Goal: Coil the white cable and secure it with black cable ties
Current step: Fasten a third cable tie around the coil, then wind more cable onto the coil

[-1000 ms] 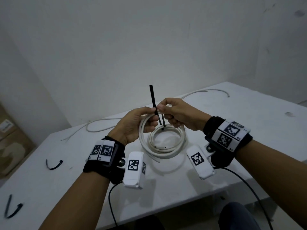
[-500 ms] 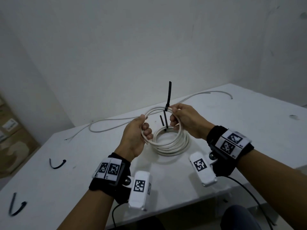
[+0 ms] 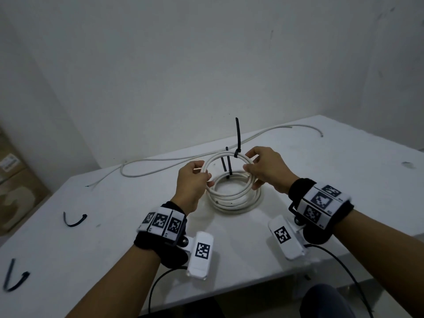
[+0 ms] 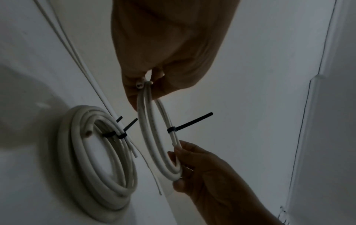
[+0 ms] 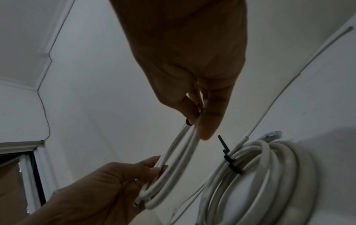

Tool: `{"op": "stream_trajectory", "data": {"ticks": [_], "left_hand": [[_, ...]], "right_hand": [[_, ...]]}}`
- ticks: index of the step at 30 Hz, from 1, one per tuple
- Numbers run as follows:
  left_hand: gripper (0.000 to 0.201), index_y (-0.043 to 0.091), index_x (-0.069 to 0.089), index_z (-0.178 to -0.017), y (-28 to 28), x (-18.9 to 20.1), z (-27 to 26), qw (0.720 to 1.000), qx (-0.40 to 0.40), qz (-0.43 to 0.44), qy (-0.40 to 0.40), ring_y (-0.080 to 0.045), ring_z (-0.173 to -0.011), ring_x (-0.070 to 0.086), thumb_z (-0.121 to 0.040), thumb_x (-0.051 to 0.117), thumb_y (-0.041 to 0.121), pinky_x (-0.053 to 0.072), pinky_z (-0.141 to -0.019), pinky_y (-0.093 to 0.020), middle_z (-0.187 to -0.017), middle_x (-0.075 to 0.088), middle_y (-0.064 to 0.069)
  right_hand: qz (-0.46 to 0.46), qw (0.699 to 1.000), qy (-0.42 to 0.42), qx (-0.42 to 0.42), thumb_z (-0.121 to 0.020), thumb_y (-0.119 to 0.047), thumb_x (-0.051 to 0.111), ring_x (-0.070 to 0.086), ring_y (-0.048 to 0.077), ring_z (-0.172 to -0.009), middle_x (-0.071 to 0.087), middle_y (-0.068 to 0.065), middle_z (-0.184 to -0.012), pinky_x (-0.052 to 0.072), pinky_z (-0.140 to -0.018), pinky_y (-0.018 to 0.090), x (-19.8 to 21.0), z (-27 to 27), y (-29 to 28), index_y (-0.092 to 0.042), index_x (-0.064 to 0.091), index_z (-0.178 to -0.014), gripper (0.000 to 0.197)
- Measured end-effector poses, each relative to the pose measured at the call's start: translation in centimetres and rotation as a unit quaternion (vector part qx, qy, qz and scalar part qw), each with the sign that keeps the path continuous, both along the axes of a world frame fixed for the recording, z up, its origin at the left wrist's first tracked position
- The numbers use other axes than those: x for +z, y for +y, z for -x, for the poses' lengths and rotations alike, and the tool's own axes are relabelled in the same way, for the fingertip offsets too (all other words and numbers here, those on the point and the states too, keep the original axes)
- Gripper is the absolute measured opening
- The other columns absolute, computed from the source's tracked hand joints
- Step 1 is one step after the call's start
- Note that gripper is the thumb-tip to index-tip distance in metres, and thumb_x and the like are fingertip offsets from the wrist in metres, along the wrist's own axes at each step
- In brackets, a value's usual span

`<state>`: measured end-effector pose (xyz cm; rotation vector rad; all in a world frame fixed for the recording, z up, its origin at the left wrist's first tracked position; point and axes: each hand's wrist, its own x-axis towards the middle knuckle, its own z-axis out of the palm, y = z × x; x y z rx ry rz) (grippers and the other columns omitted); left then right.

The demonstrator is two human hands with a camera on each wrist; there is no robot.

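Both hands hold a small coil of white cable [image 3: 226, 157] level, above the table [image 3: 114, 226]. My left hand [image 3: 206, 177] grips its left side, with a cut cable end showing at the fingers [image 4: 139, 85]. My right hand [image 3: 249, 162] pinches the right side between thumb and fingers. A black cable tie [image 3: 237, 136] is wrapped round the far side of the coil [image 4: 154, 137], its tail [image 4: 192, 121] sticking straight up. Under the hands, a larger white coil [image 3: 234, 200] lies on the table, bound by two black ties [image 4: 115, 134].
A long loose white cable [image 3: 275, 129] snakes along the back of the table toward the right corner. Two spare black ties [image 3: 74, 220] [image 3: 13, 276] lie at the left. Cardboard boxes [image 3: 13, 180] stand beyond the left edge, and a white wall rises close behind.
My right hand has left the tie and slid to the coil's right side. The hands have spread apart and the tie's tail now stands upright on the coil.
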<state>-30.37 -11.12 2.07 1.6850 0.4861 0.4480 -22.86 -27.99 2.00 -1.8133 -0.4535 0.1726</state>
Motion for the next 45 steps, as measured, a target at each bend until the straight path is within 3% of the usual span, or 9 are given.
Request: {"op": "stream_trajectory", "data": {"ticks": [4, 8, 11, 16, 19, 21, 25, 31, 45], "left_hand": [[0.045, 0.001, 0.053, -0.13, 0.2, -0.8, -0.8, 0.989, -0.018, -0.136, 0.052, -0.024, -0.079, 0.064, -0.085, 0.054, -0.005, 0.055, -0.084, -0.039, -0.113, 0.062, -0.019], [0.016, -0.002, 0.059, -0.099, 0.0, -1.4, -1.2, 0.953, -0.07, -0.263, 0.129, -0.019, -0.072, 0.053, -0.085, 0.051, -0.003, 0.041, -0.06, -0.023, -0.088, 0.061, -0.012], [0.023, -0.003, 0.055, -0.107, -0.1, -1.7, -1.5, 0.933, -0.103, -0.299, 0.173, -0.025, -0.086, 0.053, -0.085, 0.047, -0.004, 0.039, -0.06, -0.022, -0.105, 0.059, -0.016], [0.059, 0.003, 0.021, -0.148, -0.2, -2.2, -1.5, 0.926, -0.137, -0.289, 0.199, -0.027, -0.138, 0.03, -0.093, 0.041, -0.002, 0.03, -0.094, -0.02, -0.152, 0.026, -0.014], [0.07, 0.014, 0.005, -0.154, -0.1, -2.3, -1.6, 0.932, -0.153, -0.258, 0.201, -0.024, -0.147, 0.012, -0.095, 0.041, 0.002, 0.021, -0.111, -0.028, -0.162, 0.004, -0.009], [0.071, 0.018, 0.003, -0.154, -0.2, -2.3, -1.6, 0.939, -0.154, -0.24, 0.194, -0.023, -0.148, 0.008, -0.097, 0.043, 0.008, 0.017, -0.115, -0.032, -0.162, -0.001, -0.008], [0.067, 0.019, 0.004, -0.154, 0.0, -1.9, -1.7, 0.954, -0.126, -0.214, 0.169, -0.025, -0.147, 0.015, -0.1, 0.045, 0.025, 0.02, -0.116, -0.035, -0.163, -0.003, -0.005], [0.065, 0.016, 0.015, -0.153, 0.5, -0.3, -1.9, 0.962, -0.095, -0.21, 0.148, -0.025, -0.145, 0.022, -0.099, 0.048, 0.03, 0.025, -0.113, -0.037, -0.161, 0.011, -0.008], [0.032, 0.011, 0.055, -0.125, 4.0, 2.6, -6.7, 0.943, -0.069, -0.3, 0.128, -0.022, -0.112, 0.054, -0.095, 0.053, 0.02, 0.044, -0.093, -0.031, -0.129, 0.056, -0.008]], "right_hand": [[0.056, 0.998, 0.036, 0.007, -0.086, 0.002, 0.06, 0.059, 0.022, -0.047, 0.058, 0.017, -0.085, 0.056, -0.043, 0.028, -0.2, -0.9, 0.4, 0.0, 0.059, -0.106, 0.02], [0.134, 0.99, 0.043, 0.003, -0.087, 0.007, 0.052, 0.062, 0.027, -0.052, 0.059, 0.019, -0.089, 0.058, -0.05, 0.031, -0.5, -1.7, 1.2, 0.005, 0.058, -0.112, 0.025], [0.203, 0.979, 0.028, 0.006, -0.086, 0.008, 0.047, 0.067, 0.036, -0.063, 0.063, 0.026, -0.101, 0.06, -0.063, 0.041, -1.2, -2.1, 1.6, 0.01, 0.058, -0.114, 0.029], [0.282, 0.959, -0.035, -0.013, -0.082, 0.006, 0.047, 0.066, 0.034, -0.083, 0.067, 0.025, -0.1, 0.055, -0.068, 0.036, -1.8, -2.4, 2.3, 0.01, 0.064, -0.104, 0.029], [0.337, 0.938, -0.073, -0.016, -0.08, 0.002, 0.052, 0.054, 0.03, -0.077, 0.054, 0.011, -0.071, 0.035, -0.05, 0.024, -1.9, -2.6, 2.3, 0.002, 0.055, -0.074, 0.007], [0.344, 0.937, -0.064, -0.012, -0.081, 0.0, 0.054, 0.047, 0.024, -0.073, 0.051, 0.008, -0.07, 0.029, -0.047, 0.021, -1.8, -2.7, 2.1, -0.001, 0.054, -0.078, 0.004], [0.324, 0.945, -0.04, 0.009, -0.087, -0.013, 0.061, 0.051, 0.022, -0.071, 0.06, 0.02, -0.114, 0.042, -0.051, 0.024, -1.1, -2.8, 1.1, 0.007, 0.051, -0.122, 0.041], [0.296, 0.953, -0.06, -0.006, -0.089, -0.024, 0.064, 0.062, 0.03, -0.089, 0.053, 0.013, -0.121, 0.055, -0.077, 0.039, 1.1, -3.7, -0.2, -0.001, 0.052, -0.123, 0.043], [0.331, 0.939, -0.082, 0.039, -0.09, -0.019, 0.06, 0.062, 0.018, -0.079, 0.06, 0.001, -0.082, 0.055, -0.062, 0.03, 3.4, -9.4, 0.6, -0.01, 0.064, -0.108, 0.02]]}}
